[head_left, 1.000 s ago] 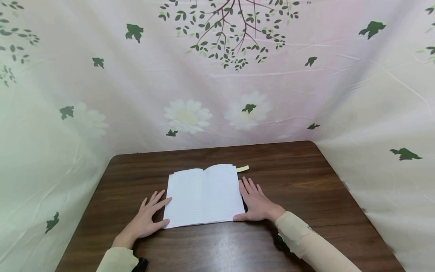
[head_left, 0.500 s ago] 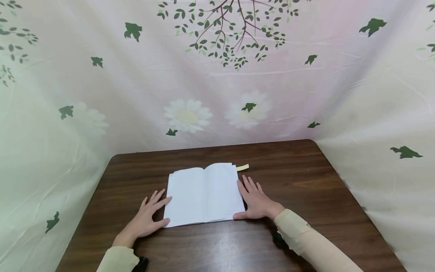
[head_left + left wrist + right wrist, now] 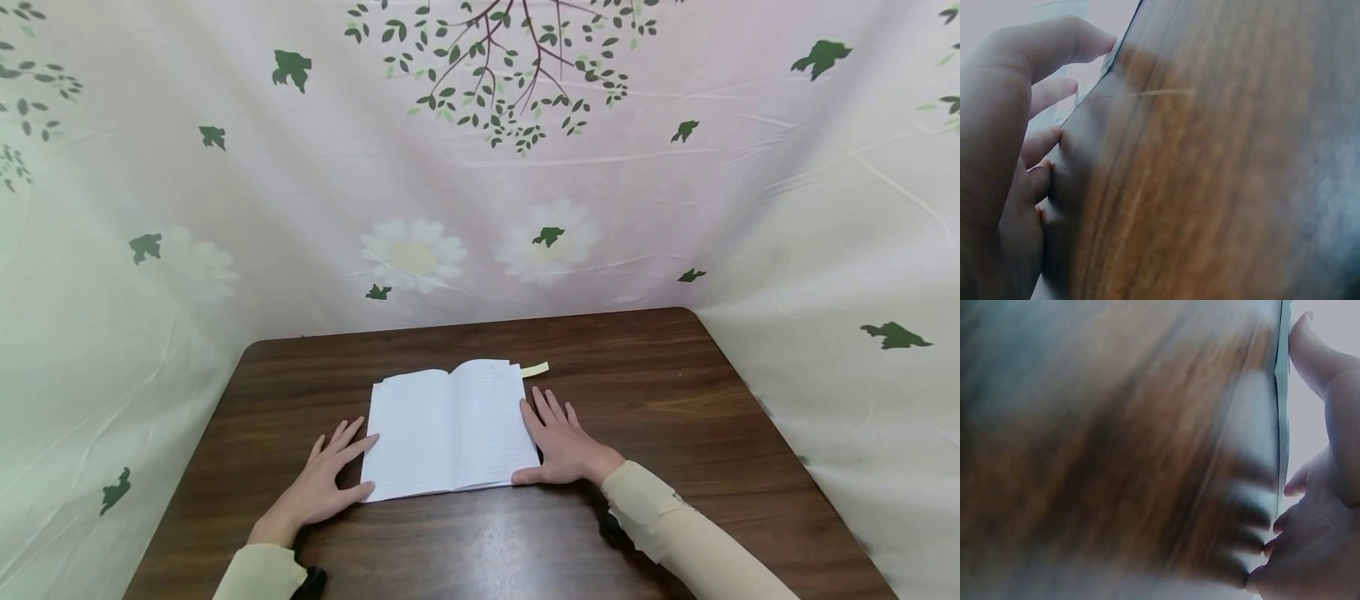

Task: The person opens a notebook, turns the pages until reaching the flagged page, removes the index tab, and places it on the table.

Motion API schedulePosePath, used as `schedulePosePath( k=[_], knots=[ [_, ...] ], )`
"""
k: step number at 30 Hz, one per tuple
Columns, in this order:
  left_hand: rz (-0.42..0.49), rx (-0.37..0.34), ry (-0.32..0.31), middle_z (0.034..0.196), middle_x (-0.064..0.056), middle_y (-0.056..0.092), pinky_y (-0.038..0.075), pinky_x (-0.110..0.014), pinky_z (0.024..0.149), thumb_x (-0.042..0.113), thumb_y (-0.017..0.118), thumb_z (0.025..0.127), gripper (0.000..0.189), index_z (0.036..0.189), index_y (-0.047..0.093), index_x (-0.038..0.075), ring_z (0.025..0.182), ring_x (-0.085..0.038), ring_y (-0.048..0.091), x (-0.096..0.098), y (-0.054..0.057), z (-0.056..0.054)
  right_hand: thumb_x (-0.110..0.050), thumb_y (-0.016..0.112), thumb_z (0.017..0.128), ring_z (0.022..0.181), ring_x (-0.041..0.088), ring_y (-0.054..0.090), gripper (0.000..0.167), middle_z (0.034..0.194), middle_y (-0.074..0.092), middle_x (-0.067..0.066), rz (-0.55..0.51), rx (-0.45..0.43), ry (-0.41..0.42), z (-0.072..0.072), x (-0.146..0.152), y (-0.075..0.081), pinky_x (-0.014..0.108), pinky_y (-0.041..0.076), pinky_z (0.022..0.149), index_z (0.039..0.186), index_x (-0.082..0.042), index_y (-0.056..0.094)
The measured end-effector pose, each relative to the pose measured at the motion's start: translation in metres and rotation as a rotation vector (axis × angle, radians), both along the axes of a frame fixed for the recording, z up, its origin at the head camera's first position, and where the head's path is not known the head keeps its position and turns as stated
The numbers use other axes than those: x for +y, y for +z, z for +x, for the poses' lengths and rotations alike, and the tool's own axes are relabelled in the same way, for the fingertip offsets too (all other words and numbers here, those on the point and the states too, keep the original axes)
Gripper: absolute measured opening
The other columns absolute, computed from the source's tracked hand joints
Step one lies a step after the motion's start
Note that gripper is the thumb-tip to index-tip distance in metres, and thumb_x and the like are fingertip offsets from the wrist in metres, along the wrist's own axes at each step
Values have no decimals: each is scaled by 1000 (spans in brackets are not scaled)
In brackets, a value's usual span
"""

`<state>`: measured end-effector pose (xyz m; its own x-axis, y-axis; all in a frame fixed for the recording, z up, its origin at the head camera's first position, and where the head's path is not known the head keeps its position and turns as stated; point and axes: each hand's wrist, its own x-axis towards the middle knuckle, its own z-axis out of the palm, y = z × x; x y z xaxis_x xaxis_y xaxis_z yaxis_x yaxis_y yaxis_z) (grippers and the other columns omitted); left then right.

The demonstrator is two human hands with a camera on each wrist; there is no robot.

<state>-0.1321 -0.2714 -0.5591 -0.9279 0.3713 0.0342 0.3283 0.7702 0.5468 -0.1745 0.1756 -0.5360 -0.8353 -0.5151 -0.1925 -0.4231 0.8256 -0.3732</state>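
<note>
Matt paper notebook (image 3: 453, 429), glossy wood-grain table (image 3: 630, 379), creased cloth backdrop (image 3: 465, 187), 2 cloth sleeves (image 3: 678, 529)

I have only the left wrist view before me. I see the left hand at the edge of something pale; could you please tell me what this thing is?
Observer: It is a book, lying open with both pages facing up.
Operator: Thank you. And where is the right hand, please?
Observer: It is at the book's right edge, with its thumb at the near corner.
Operator: Does anything stick out from the pages?
Observer: Yes, a yellow tab sticks out on the right side, near the far corner.
</note>
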Motion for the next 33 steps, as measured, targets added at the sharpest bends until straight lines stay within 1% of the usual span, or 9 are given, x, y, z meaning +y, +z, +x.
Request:
schedulePosePath(
  k=[3,8,15,24,28,31,33],
  knots=[
    [2,1,-2,171,-15,31,8,-78,118,50,77,91,74,156,54,24,157,-49,20,0,0,0,-82,69,80,161,46,-1,130,174,-3,25,-9,2,1,0,-1,1,75,9,122,169,-5,14],
    [-1,-1,-5,171,-15,30,8,-78,118,50,77,91,74,156,53,24,158,-49,20,0,1,-1,-85,66,80,162,42,-4,130,175,-5,22,6,-11,-3,-1,-3,2,73,5,123,170,-8,12],
    [1,-9,-5,171,-15,30,7,-78,118,49,77,91,74,156,53,23,158,-49,19,0,2,0,-85,65,81,162,40,-3,129,175,-5,21,2,-12,8,0,-6,4,70,8,125,169,-8,13],
    [-3,-14,-3,172,-14,29,7,-76,119,49,77,91,75,157,52,24,158,-47,18,0,2,-1,-85,62,84,162,43,0,127,175,-5,23,-6,49,25,1,-10,6,70,11,125,169,-5,13],
    [-5,-8,-5,172,-14,29,7,-76,119,49,78,91,75,157,52,25,158,-47,19,-1,2,-1,-83,62,85,161,46,2,125,174,-2,26,-25,101,23,2,-11,7,72,15,123,168,-2,16],
    [-5,-8,-6,172,-13,28,7,-76,119,49,78,91,75,157,52,25,159,-47,18,-1,1,-1,-83,62,85,160,48,4,125,173,1,28,-45,122,27,2,-11,9,73,16,122,167,0,19],
    [-5,-9,-7,172,-13,28,7,-76,119,49,77,91,75,158,52,25,159,-47,18,-2,1,-1,-85,60,85,161,47,4,126,174,0,27,-46,124,30,2,-11,9,71,16,123,167,0,16]
  ],
)
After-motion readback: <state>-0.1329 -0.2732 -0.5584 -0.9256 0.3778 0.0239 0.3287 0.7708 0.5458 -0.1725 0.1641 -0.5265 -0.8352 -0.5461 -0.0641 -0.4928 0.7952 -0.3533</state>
